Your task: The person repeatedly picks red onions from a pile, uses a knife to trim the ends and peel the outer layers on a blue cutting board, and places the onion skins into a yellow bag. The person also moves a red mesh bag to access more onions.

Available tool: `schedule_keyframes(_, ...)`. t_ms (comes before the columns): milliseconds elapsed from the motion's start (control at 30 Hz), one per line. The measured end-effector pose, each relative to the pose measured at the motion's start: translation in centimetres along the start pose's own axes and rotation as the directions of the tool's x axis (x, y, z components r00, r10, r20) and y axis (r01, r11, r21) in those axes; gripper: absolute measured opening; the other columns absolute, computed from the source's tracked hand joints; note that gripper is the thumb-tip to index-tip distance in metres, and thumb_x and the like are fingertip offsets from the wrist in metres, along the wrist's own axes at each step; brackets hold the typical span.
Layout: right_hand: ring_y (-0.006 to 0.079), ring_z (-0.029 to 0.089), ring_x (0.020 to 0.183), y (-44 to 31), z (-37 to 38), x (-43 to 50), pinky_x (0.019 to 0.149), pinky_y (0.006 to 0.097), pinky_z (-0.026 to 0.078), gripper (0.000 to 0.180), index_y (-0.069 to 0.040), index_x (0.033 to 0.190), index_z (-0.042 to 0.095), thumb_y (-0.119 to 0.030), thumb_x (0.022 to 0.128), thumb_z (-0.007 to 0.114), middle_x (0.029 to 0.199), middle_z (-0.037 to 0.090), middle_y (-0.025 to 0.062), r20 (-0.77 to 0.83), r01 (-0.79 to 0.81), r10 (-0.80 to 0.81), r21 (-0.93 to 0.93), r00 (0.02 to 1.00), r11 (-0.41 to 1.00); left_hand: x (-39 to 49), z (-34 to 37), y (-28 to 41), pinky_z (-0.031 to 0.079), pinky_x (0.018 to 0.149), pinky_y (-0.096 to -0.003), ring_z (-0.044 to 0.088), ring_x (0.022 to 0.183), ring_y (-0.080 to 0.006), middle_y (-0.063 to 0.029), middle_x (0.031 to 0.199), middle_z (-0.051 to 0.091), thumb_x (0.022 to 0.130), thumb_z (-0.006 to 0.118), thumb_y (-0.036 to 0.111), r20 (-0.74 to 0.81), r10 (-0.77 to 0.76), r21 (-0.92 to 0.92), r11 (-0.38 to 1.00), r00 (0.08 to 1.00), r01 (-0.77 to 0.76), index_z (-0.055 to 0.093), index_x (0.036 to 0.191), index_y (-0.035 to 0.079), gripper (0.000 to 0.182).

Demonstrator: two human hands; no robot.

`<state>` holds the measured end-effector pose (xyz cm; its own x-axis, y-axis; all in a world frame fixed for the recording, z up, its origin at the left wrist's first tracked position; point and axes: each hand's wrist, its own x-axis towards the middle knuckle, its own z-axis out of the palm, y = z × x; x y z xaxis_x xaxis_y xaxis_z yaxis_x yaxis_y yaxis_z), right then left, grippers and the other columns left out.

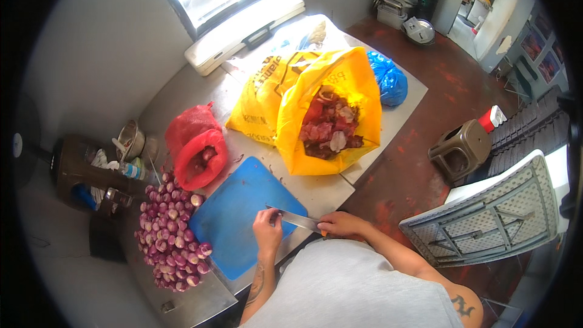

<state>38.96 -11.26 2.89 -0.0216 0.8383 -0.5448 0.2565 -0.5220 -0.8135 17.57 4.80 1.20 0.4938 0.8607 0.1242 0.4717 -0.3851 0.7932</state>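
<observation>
My right hand [339, 224] grips a kitchen knife [296, 220] by its handle, of which a bit of orange shows. The blade points left, over the near edge of a blue cutting board [241, 214]. By the blade's tip, my left hand [268, 227] has its fingers curled in. Whether they pinch the blade or something small is hidden. Left of the board lies a pile of trimmed red onions [171, 232], some against its edge. Behind them stands a red mesh bag [193, 120] with onions inside. Beyond the board, a yellow plastic bag [291, 146] gapes open, full of onion skins.
The metal table [309, 187] carries a blue plastic bag [389, 79] and a long white case [246, 32] by the window. A metal bowl [131, 139] sits at left. On the floor at right are a brown stool [460, 150] and a folded table [487, 218].
</observation>
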Motion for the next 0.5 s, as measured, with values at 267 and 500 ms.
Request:
schedule_keyframes(267, 0.0171, 0.066, 0.069, 0.5, -5.7, -7.0, 0.065, 0.0355, 0.053, 0.024, -0.004, 0.116, 0.073, -0.022, 0.101, 0.072, 0.080, 0.071, 0.0080, -0.540, 0.350, -0.282, 0.025, 0.793, 0.937, 7.9, 3.5, 14.6, 0.059, 0.086, -0.0413, 0.071, 0.100, -0.0333, -0.0155, 0.108, 0.072, 0.083, 0.080, -0.003, -0.309, 0.609, 0.035, 0.775, 0.731, -0.631, 0.076, 0.103, 0.004, 0.021)
schedule_keyframes(500, 0.0078, 0.060, 0.063, 4.0, -8.1, -7.3, 0.056, 0.0258, 0.049, 0.015, -0.003, 0.110, 0.071, -0.016, 0.103, 0.069, 0.074, 0.064, -0.0009, -0.736, 0.449, -0.025, 0.385, 0.676, 0.806, 12.0, 6.2, 17.6, 0.058, 0.081, -0.0385, 0.070, 0.096, -0.0318, -0.0155, 0.106, 0.071, 0.084, 0.077, -0.002, -0.344, 0.551, 0.111, 0.828, 0.760, -0.550, 0.077, 0.104, 0.004, 0.021)
